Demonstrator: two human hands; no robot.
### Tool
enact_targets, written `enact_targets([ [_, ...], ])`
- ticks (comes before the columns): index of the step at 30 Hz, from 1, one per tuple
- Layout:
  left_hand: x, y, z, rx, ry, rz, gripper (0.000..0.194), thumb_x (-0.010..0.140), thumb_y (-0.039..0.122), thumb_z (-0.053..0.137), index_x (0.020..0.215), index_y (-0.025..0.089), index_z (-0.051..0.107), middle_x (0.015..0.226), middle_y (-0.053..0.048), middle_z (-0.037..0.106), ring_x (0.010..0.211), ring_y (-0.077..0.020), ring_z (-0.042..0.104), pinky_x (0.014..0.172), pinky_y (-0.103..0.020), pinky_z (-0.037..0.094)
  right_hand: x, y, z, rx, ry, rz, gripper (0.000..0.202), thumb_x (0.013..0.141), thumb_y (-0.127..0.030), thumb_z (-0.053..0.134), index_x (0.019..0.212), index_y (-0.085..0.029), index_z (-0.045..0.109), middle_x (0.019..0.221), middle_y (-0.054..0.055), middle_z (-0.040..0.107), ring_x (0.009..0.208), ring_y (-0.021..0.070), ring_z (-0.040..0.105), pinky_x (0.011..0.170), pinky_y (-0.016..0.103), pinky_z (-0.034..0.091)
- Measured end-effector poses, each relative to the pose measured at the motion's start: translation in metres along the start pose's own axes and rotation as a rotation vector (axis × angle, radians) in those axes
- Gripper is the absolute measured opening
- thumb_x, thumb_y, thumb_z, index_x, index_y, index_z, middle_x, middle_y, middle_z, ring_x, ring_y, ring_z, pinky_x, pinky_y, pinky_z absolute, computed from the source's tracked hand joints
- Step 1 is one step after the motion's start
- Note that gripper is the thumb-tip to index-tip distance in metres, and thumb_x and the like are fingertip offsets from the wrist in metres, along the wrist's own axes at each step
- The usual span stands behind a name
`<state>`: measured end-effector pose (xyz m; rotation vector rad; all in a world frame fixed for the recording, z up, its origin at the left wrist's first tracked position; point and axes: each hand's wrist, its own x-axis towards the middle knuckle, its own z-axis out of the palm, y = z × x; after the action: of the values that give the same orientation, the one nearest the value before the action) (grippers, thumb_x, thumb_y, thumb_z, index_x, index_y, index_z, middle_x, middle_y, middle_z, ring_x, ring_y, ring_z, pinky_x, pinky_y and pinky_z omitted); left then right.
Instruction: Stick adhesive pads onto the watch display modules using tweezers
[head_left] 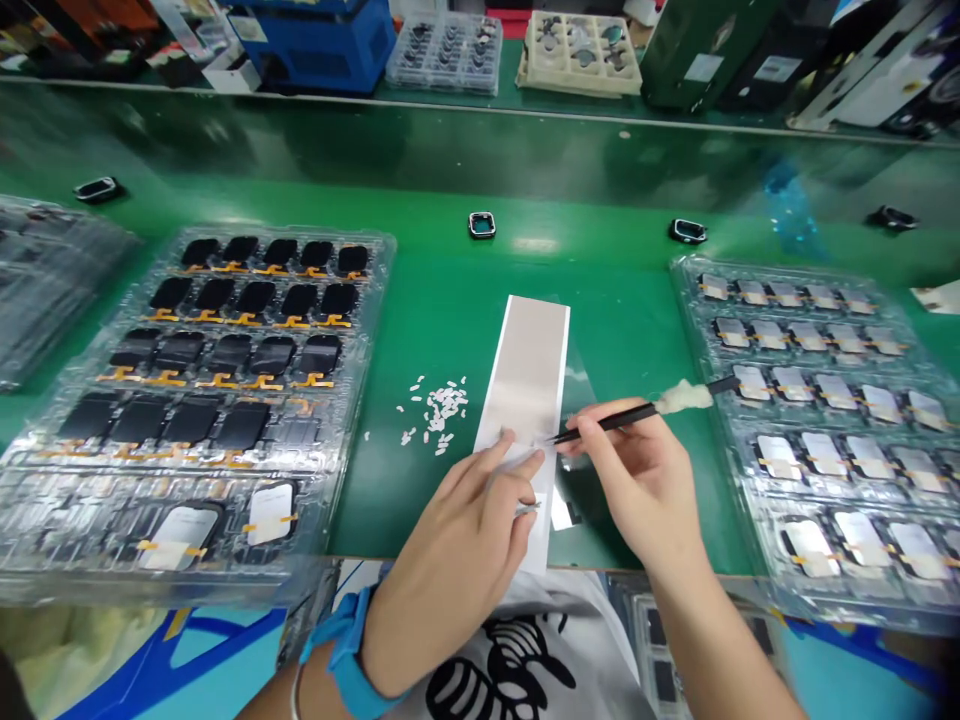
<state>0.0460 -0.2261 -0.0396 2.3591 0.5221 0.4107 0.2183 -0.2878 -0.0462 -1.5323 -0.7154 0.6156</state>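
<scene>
My left hand (476, 510) lies over a long pale strip sheet (529, 345), two fingertips pressed on it. A small grey pointed thing (527, 508) shows between its lower finger and thumb; its kind is unclear. In my right hand (637, 470) are black tweezers (615, 418) with a white wrapping near the back end. Their tips touch down at the sheet's right side, close to my left fingertips. Whatever is at the tips is too small to make out. A scatter of small white pieces (444, 405) is on the green mat left of the sheet.
At left, a clear tray (352, 400) holds rows of black screens with orange flex tails. Another clear tray (694, 300) at right carries silver-backed screens. Small watch cases (481, 225) stand along the back. A shelf above bears a blue box (315, 50) and parts trays (446, 50).
</scene>
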Motion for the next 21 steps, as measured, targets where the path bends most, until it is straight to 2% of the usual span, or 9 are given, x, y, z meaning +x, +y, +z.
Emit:
enact_targets([
  [3,0.0,0.002,0.005,0.116,-0.067,0.046,0.012,0.098,0.008,0.046,0.103,0.019,0.048,0.14,-0.015,0.062,0.149,-0.0365,0.032,0.107,-0.059,0.047,-0.007,0.009,0.003,0.041,0.046,0.042,0.017,0.083,-0.03,0.077,0.088,-0.02,0.065,0.083,0.001,0.068,0.067,0.0136,0.073,0.069,0.026,0.064],
  [8,0.001,-0.001,0.01,0.203,-0.098,0.101,0.01,0.099,0.008,0.045,0.102,0.017,0.047,0.145,-0.017,0.058,0.149,-0.0394,0.031,0.109,-0.059,0.048,-0.008,0.016,0.007,-0.011,0.062,0.038,0.015,0.085,-0.031,0.074,0.085,-0.018,0.066,0.094,0.003,0.066,0.072,0.0149,0.075,0.07,0.025,0.065],
  [15,0.0,0.002,0.014,0.197,-0.087,0.081,0.017,0.097,0.004,0.045,0.108,0.016,0.046,0.143,-0.018,0.058,0.148,-0.0396,0.032,0.108,-0.06,0.049,-0.006,0.015,0.008,0.015,0.049,0.043,0.018,0.085,-0.034,0.075,0.085,-0.019,0.064,0.083,0.001,0.066,0.068,0.0144,0.074,0.067,0.025,0.065],
  [19,0.0,0.004,0.015,0.164,-0.064,0.055,0.02,0.096,0.001,0.045,0.11,0.016,0.047,0.145,-0.017,0.057,0.149,-0.0388,0.029,0.108,-0.059,0.049,-0.007,0.015,0.008,0.009,0.108,0.029,0.02,0.085,-0.036,0.074,0.087,-0.018,0.064,0.089,0.002,0.064,0.068,0.0143,0.074,0.067,0.026,0.065],
  [21,0.0,0.004,0.015,0.138,-0.064,0.048,0.02,0.096,0.002,0.044,0.108,0.018,0.048,0.146,-0.015,0.056,0.15,-0.0376,0.029,0.108,-0.06,0.048,-0.008,0.016,0.008,-0.018,0.084,0.036,0.019,0.086,-0.035,0.074,0.087,-0.018,0.065,0.091,0.003,0.064,0.069,0.0145,0.074,0.066,0.026,0.065],
])
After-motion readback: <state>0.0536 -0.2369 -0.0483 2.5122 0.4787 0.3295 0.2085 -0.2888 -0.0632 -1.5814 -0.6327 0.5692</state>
